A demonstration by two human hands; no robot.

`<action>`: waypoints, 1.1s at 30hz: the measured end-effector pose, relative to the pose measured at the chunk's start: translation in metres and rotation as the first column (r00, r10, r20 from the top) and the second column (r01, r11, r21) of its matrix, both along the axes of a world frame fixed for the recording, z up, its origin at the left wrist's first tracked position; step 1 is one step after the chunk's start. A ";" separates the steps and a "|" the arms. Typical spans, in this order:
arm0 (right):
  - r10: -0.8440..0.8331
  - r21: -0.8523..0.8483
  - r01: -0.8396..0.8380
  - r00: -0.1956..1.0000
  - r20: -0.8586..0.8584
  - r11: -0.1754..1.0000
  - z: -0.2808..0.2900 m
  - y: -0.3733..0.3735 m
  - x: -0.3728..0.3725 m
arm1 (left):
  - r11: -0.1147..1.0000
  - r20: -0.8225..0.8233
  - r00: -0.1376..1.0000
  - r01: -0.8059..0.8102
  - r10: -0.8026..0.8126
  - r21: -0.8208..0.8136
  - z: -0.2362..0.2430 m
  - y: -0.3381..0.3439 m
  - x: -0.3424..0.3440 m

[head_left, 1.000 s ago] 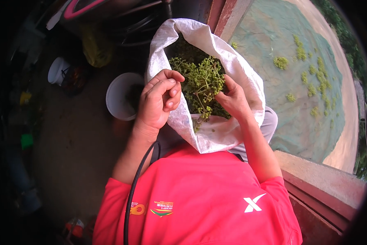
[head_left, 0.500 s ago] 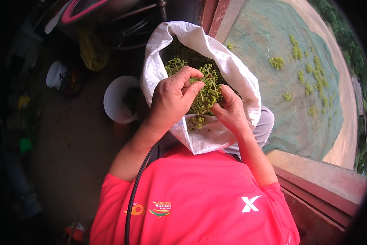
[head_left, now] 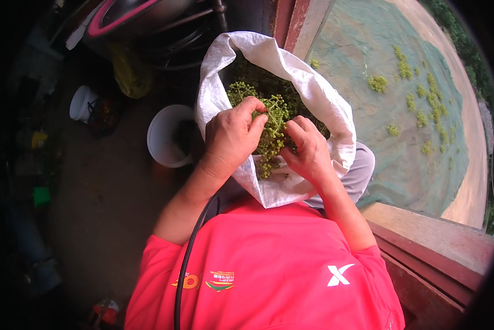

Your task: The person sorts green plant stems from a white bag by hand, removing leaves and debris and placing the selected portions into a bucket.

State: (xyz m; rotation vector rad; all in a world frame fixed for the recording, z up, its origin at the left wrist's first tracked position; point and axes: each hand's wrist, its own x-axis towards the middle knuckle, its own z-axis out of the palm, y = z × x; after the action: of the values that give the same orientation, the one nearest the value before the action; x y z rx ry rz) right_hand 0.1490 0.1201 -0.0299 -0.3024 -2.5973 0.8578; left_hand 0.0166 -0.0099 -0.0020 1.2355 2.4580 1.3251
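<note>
Right hand (head_left: pixel 307 148) gripped the right edge of a green berry cluster (head_left: pixel 276 113) inside the mouth of a white sack (head_left: pixel 330 113). From the left, the left hand (head_left: pixel 231 132) met the cluster with thumb and forefinger nearly together; whether they gripped it could not be told. Left of the sack stood a white bucket (head_left: pixel 162 137); to the right, similar bunches (head_left: pixel 378 83) lay scattered over a green sheet (head_left: pixel 348 118).
</note>
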 end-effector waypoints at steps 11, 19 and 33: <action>0.008 -0.351 -0.009 1.000 -0.004 0.936 0.025 0.011 -0.005 | 0.982 -0.016 1.000 0.023 -0.020 0.187 -0.013 -0.002 -0.002; -0.030 -0.506 -0.005 0.998 -0.061 0.863 0.008 -0.001 -0.020 | 0.985 -0.061 0.998 -0.001 0.011 0.173 -0.021 0.002 -0.005; -0.108 -0.777 0.033 0.993 -0.045 0.628 -0.005 -0.009 -0.014 | 0.975 0.516 0.850 -0.013 -0.106 0.223 -0.016 -0.002 0.005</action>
State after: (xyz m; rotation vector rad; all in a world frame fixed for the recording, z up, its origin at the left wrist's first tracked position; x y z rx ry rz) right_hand 0.1350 0.1107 -0.0346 -0.5739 -1.9509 1.8941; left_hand 0.0219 -0.0115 -0.0182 0.8050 1.9253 1.6849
